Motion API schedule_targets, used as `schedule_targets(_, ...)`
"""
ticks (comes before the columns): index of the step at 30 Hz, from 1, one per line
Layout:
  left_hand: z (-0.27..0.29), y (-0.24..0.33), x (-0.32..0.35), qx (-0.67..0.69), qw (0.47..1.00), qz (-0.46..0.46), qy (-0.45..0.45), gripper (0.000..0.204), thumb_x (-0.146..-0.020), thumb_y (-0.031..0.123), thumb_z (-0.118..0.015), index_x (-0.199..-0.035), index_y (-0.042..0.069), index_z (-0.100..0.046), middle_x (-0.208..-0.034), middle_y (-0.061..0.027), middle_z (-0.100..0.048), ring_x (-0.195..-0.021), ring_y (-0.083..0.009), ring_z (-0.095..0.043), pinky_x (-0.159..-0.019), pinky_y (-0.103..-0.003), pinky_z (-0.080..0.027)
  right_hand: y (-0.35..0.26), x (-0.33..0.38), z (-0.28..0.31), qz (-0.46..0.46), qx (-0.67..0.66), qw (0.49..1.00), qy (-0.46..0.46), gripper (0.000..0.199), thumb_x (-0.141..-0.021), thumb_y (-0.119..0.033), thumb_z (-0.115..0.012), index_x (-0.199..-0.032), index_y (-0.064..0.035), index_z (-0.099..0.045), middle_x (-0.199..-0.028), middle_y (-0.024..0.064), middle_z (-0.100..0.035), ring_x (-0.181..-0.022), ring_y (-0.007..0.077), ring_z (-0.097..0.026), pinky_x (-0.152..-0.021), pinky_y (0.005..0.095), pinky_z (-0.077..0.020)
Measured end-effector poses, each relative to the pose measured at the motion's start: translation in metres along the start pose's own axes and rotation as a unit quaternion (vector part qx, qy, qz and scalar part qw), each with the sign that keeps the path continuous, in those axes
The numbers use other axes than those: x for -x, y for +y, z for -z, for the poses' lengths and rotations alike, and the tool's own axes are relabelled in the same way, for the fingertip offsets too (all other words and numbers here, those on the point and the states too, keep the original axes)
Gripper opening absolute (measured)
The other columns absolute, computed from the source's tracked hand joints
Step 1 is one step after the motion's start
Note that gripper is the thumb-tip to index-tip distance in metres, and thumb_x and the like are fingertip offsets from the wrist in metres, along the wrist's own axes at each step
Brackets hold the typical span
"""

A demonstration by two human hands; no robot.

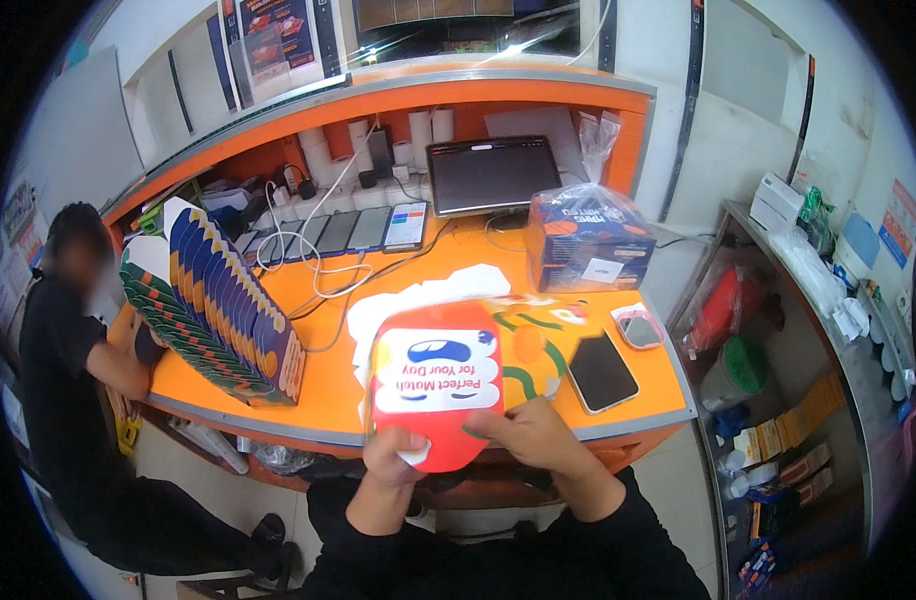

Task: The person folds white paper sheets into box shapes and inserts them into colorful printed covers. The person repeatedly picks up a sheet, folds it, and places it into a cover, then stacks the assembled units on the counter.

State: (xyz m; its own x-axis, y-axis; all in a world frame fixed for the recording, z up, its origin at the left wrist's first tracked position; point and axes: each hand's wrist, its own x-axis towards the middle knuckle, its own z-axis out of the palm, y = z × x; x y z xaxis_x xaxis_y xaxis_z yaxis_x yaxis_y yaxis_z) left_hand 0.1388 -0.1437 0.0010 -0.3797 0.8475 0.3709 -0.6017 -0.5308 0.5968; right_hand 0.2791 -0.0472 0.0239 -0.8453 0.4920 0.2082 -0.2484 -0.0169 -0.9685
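Above the front edge of the orange counter, I hold a printed cardboard carton blank [436,420], red with a white panel and a blue mouth drawing. My left hand [391,458] pinches its near left edge, thumb on top. On its near right side my right hand [533,435] grips it with the thumb pressed on the red face. Its yellow and green far part is smeared by motion. White flat card pieces [370,318] lie under and behind it. To the left stand nested blue and green cartons [228,310] in long leaning rows.
A black phone [604,372] lies right of my right hand, near a small pink-rimmed item [639,328]. Behind are a bagged blue box [590,240], a dark monitor [493,172], several phones and loose white cables [323,268]. A person in black [78,380] sits at the left; shelves [808,400] stand right.
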Motion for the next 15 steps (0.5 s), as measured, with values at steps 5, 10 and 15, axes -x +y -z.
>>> schedule_targets(5,-0.001,0.013,0.015,-0.051,0.998,-0.030,-0.014,0.080,-0.055,0.002,-0.054,-0.132,-0.003,-0.033,-0.126,-0.0200,-0.049,-0.116,-0.0353,-0.050,-0.102,-0.045,-0.038,-0.023,0.024,0.020,0.228,0.421,0.848,0.229,0.039,-0.084,-0.020,-0.065,-0.117,-0.0007,-0.056,-0.119,0.0164,-0.058,-0.108,0.0268,-0.057,-0.088,0.0300,-0.0446)
schedule_targets(10,-0.011,0.001,0.021,-0.018,0.999,0.024,-0.044,0.078,-0.057,0.002,-0.053,-0.132,-0.001,-0.035,-0.128,-0.0193,-0.048,-0.117,-0.0350,-0.049,-0.102,-0.045,-0.038,-0.037,0.004,-0.005,0.303,0.407,0.829,0.237,0.036,-0.087,-0.019,-0.061,-0.117,0.0008,-0.057,-0.114,0.0185,-0.059,-0.104,0.0283,-0.059,-0.087,0.0311,-0.0466)
schedule_targets(15,-0.025,0.006,0.021,-0.203,0.978,0.038,-0.027,0.073,-0.059,0.011,-0.059,-0.129,-0.001,-0.039,-0.122,-0.0199,-0.052,-0.113,-0.0370,-0.052,-0.097,-0.049,-0.044,-0.027,0.009,0.006,0.173,0.156,0.953,0.193,0.025,-0.086,-0.010,-0.062,-0.107,0.0035,-0.062,-0.095,0.0135,-0.062,-0.085,0.0189,-0.062,-0.073,0.0252,-0.0490)
